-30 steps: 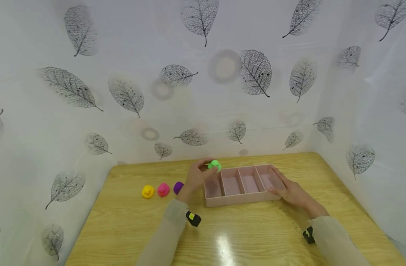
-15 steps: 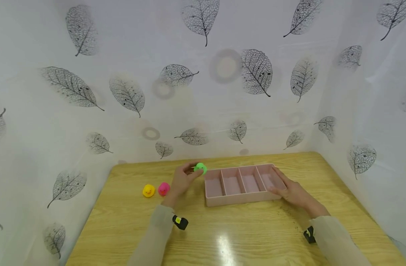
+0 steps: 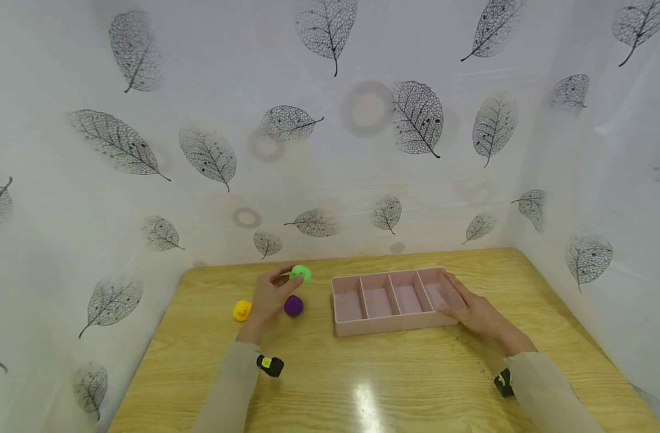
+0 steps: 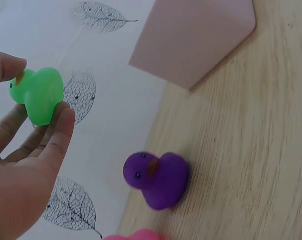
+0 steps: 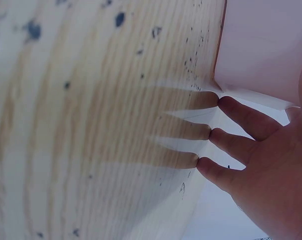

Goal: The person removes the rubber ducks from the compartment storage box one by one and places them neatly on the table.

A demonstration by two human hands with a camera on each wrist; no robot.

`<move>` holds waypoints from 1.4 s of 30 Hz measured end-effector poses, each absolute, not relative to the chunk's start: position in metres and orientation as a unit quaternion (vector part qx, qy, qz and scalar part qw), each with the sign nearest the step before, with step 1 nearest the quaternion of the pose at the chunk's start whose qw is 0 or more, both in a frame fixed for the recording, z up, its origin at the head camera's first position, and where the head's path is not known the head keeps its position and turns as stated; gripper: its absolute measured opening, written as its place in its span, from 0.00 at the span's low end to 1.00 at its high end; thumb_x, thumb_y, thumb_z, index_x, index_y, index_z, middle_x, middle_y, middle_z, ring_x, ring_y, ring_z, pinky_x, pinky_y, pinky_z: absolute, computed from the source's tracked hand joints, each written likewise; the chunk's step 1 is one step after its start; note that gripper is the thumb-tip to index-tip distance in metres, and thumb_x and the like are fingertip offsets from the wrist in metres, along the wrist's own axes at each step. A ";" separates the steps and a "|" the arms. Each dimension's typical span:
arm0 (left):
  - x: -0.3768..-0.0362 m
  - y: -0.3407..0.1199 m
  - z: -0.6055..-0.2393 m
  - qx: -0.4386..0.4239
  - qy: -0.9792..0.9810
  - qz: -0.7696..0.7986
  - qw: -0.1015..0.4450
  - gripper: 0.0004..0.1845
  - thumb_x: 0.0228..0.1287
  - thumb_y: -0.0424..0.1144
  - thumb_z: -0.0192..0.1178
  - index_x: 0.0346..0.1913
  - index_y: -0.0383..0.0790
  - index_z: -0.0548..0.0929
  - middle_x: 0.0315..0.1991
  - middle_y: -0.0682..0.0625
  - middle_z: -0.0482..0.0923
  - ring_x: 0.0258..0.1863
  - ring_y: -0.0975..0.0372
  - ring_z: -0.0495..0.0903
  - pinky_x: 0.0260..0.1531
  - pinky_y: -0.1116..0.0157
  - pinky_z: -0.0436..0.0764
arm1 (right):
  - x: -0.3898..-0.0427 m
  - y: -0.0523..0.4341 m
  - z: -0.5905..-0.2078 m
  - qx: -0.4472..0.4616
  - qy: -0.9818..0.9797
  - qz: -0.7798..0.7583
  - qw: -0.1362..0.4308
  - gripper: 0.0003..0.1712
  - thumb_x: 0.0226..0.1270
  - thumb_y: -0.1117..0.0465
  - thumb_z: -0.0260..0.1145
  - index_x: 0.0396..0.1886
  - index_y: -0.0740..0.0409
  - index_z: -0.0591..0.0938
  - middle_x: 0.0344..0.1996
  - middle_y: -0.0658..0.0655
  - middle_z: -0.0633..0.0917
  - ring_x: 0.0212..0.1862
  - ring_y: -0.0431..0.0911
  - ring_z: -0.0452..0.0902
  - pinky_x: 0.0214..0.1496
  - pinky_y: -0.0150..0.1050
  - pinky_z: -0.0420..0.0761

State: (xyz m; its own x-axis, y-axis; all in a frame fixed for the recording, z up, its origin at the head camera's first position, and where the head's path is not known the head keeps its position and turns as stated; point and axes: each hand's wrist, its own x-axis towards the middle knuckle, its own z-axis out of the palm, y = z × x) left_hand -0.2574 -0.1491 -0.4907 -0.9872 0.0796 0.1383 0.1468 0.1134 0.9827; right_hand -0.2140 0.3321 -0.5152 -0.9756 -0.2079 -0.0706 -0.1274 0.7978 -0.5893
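A light green rubber duck point(image 3: 300, 274) is pinched between the thumb and fingers of my left hand point(image 3: 269, 296), raised above the table. Close by that hand, a purple rubber duck point(image 4: 165, 180) sits on the wood, and a yellow duck point(image 3: 241, 310) shows just left of the wrist. Only the top of a pink duck point(image 4: 136, 235) appears at the lower edge of the left wrist view; the hand hides it from the head camera. My right hand point(image 3: 478, 311) holds the right end of a pink box with compartments point(image 3: 395, 323), its fingertips touching the tabletop.
The box has a row of several open sections across the middle of the wooden table point(image 3: 406, 385). White sheeting point(image 3: 319, 174) printed with dark leaves stands behind the table and along both sides. Small dark specks point(image 5: 120, 20) dot the tabletop near my right hand.
My left hand has carried the green duck leftward, away from above the box's left section. The purple duck has come into view, while the pink one is now covered. My right hand stays put.
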 end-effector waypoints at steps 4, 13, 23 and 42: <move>-0.255 -0.161 -0.489 -0.059 -0.749 -0.660 0.027 0.22 0.68 0.33 0.70 0.62 0.31 0.83 0.57 0.34 0.86 0.44 0.71 0.86 0.49 0.72 0.85 | -0.214 0.333 -0.516 -0.090 0.947 -0.303 0.063 0.54 0.78 0.38 0.62 0.88 0.44 0.41 0.75 0.84 0.63 0.65 0.83 0.70 0.64 0.77 0.73; -0.249 -0.192 -0.495 -0.063 -0.771 -0.631 0.048 0.22 0.69 0.35 0.70 0.63 0.31 0.83 0.60 0.33 0.84 0.50 0.64 0.86 0.49 0.74 0.85 | -0.215 0.333 -0.517 -0.088 0.946 -0.305 0.069 0.55 0.77 0.37 0.62 0.88 0.42 0.40 0.77 0.82 0.61 0.67 0.84 0.68 0.64 0.78 0.72; -0.240 -0.228 -0.499 -0.033 -0.781 -0.620 0.069 0.23 0.70 0.37 0.71 0.63 0.31 0.83 0.55 0.47 0.87 0.48 0.74 0.84 0.51 0.76 0.84 | -0.215 0.333 -0.519 -0.088 0.949 -0.295 0.065 0.54 0.78 0.37 0.61 0.88 0.43 0.40 0.74 0.84 0.63 0.64 0.83 0.71 0.63 0.77 0.73; -0.224 -0.273 -0.502 0.020 -0.815 -0.573 0.081 0.26 0.72 0.42 0.69 0.67 0.31 0.81 0.61 0.41 0.84 0.46 0.79 0.82 0.47 0.78 0.83 | -0.214 0.332 -0.518 -0.083 0.949 -0.297 0.065 0.55 0.77 0.37 0.62 0.88 0.44 0.41 0.74 0.84 0.63 0.65 0.83 0.71 0.63 0.77 0.74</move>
